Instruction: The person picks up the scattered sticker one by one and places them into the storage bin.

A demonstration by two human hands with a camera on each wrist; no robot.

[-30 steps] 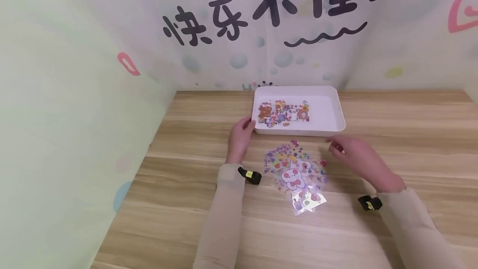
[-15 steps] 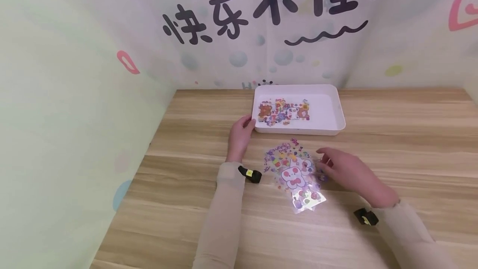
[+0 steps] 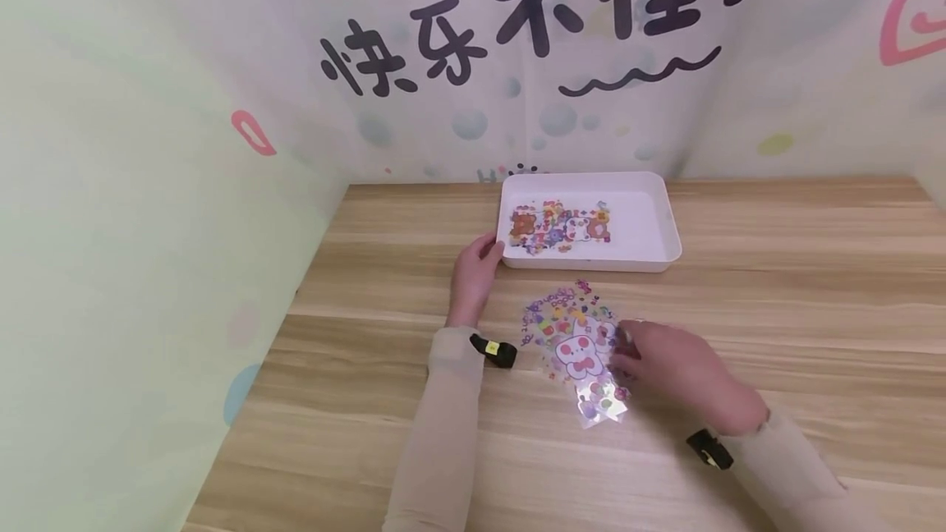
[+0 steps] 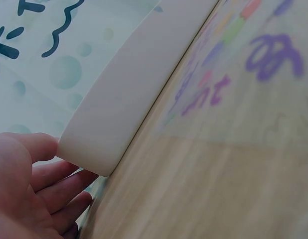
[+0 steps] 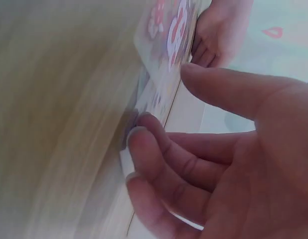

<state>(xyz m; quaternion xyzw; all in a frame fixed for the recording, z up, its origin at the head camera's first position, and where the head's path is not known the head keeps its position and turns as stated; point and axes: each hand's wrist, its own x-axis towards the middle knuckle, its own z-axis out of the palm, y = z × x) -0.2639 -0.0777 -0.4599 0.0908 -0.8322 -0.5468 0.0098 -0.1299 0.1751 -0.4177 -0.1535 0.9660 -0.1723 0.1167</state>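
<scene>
Clear sticker sheets printed with rabbits, fruit and purple lettering lie overlapping on the wooden table. My right hand is at their right edge, covering part of them. In the right wrist view its thumb stands apart from the bent fingers, whose tips are down by the sheets' edge; nothing is gripped between them. Behind the sheets is a white tray, with more bear and panda sticker sheets lying in its left part. My left hand holds the tray's front left corner, thumb and fingertips against it.
The wood-grain table meets a printed cloth backdrop just behind the tray. Another pale cloth hangs along the left side. Each wrist carries a small black camera.
My right hand has come from beside the tray's front edge down and left to the sticker sheets' right side. My left hand has stayed at the tray corner.
</scene>
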